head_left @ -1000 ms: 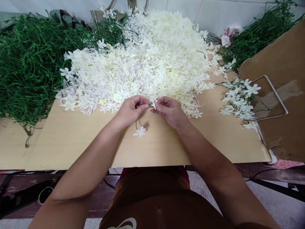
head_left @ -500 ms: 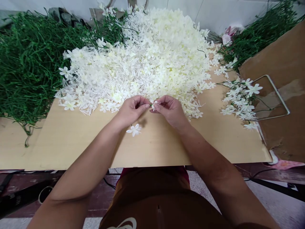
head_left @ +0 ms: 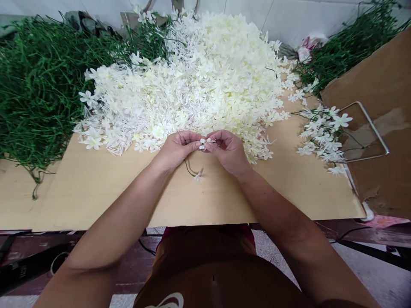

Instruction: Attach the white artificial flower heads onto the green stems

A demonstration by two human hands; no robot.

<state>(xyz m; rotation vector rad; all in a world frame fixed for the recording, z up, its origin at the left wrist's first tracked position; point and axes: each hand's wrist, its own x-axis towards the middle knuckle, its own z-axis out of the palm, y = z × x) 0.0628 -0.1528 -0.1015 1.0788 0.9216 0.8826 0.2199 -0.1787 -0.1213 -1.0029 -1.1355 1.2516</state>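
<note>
White flower (head_left: pixel 203 144) sits at the fingertips between both hands, just in front of the heap of white flowers (head_left: pixel 199 85). Tabletop (head_left: pixel 205 207) stretches from the hands to its near edge by the person's body; green stems (head_left: pixel 41 94) bound the left side, a cardboard sheet (head_left: pixel 379 171) the right. The left hand (head_left: pixel 177 149) pinches a green stem (head_left: pixel 187 168), its other end hanging down with a small flower (head_left: pixel 197 176). The right hand (head_left: pixel 229 150) has thumb and forefinger closed on the white flower's tail.
</note>
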